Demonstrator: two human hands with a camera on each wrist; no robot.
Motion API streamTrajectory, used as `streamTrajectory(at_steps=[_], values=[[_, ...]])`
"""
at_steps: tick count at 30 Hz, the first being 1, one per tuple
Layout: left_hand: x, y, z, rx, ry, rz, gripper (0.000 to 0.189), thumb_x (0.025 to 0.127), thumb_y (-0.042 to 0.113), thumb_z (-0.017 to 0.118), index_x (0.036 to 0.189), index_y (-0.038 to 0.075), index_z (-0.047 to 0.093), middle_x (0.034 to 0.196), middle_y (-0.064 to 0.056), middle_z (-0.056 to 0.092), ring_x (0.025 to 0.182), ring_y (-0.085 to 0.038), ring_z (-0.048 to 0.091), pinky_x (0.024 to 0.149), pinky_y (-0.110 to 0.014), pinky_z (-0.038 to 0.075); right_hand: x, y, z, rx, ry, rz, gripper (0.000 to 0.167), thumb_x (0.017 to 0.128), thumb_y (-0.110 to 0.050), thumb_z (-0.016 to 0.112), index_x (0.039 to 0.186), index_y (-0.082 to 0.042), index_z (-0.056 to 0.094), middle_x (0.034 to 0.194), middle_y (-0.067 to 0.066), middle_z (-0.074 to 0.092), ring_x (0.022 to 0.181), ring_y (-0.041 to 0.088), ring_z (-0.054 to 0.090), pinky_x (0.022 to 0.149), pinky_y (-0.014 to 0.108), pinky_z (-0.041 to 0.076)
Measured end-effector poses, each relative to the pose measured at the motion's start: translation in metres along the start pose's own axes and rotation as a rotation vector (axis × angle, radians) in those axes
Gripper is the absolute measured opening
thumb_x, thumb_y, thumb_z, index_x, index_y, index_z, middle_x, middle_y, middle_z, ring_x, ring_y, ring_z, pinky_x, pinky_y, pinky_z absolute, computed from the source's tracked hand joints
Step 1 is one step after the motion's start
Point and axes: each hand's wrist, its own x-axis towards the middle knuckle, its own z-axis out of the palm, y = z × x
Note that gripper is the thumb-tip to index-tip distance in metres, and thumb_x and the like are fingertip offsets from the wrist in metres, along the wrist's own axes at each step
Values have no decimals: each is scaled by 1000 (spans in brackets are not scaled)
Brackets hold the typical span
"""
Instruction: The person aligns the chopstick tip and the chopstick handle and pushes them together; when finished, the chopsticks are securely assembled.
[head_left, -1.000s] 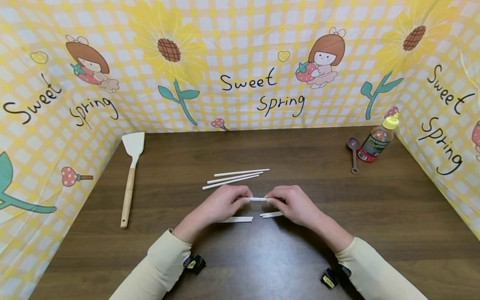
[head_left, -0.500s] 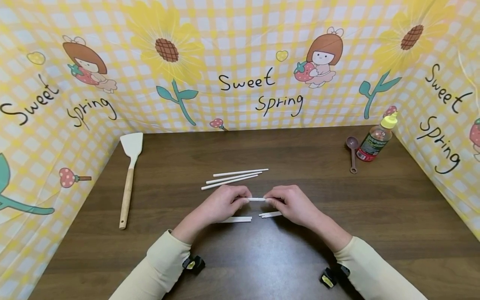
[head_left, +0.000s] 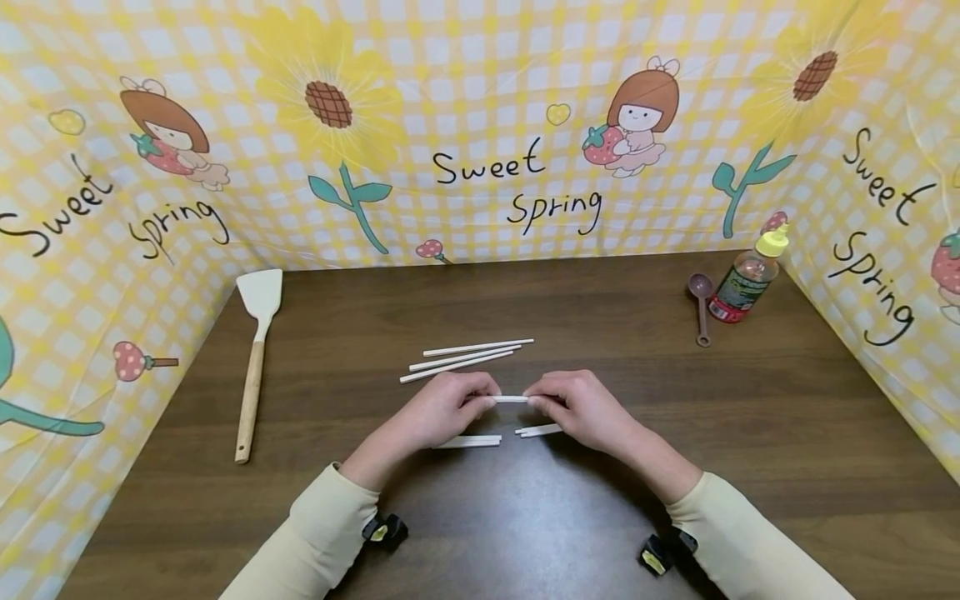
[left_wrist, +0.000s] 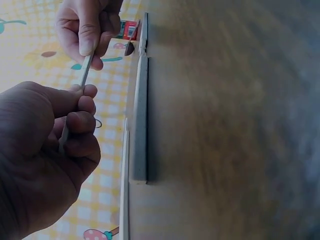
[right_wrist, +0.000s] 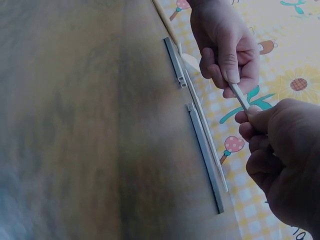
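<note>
In the head view my left hand and right hand face each other above the table. Between them runs a thin white stick, apparently a chopstick or pieces of one, one end pinched between thumb and fingers of each hand. The left wrist view shows both pinches on this stick at close range. Nearer my body lie two short groups of white sticks, the left group and the right group, each partly hidden by a hand. Beyond the hands, several whole white chopsticks lie side by side.
A white spatula with a wooden handle lies at the left. Far right stand a squeeze bottle with a yellow cap and, beside it, a brown measuring spoon. A yellow checked cloth walls the table's back and sides.
A small break line showed in the middle of the held stick a second ago; now it looks continuous. The hands stay nearly still, and the head view has shifted slightly.
</note>
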Motion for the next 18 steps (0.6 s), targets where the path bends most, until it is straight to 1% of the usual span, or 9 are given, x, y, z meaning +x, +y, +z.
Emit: streamTrajectory(at_steps=[4,8,13,18], values=[[0,1,-1,-7,-8,-33,3,98,10,67,98,9,70,74,9,56,65,-6,49,65,-27,44,1,-1,2,2,-10,33,5,93,-8,73,96,-7,76,88,-5,70,77,6,60,70,28,51],[0,1,0,-18,-12,-47,4,98,11,67,99,9,70,73,10,56,64,-7,50,64,-27,45,1,0,3,11,-11,56,5,93,-8,73,96,-8,76,87,-5,69,77,7,59,70,29,51],[0,-1,1,-35,6,-58,5,98,14,68,99,9,68,74,11,56,65,-7,52,65,-26,45,2,1,4,19,-3,71,5,93,-8,74,96,-8,77,86,-6,69,76,7,59,70,29,51],[0,-2,2,-16,31,-91,4,97,14,70,96,12,66,76,10,57,68,-8,52,66,-28,45,1,1,4,17,11,75,7,92,-6,74,98,-8,77,87,-6,69,77,8,59,72,29,51]])
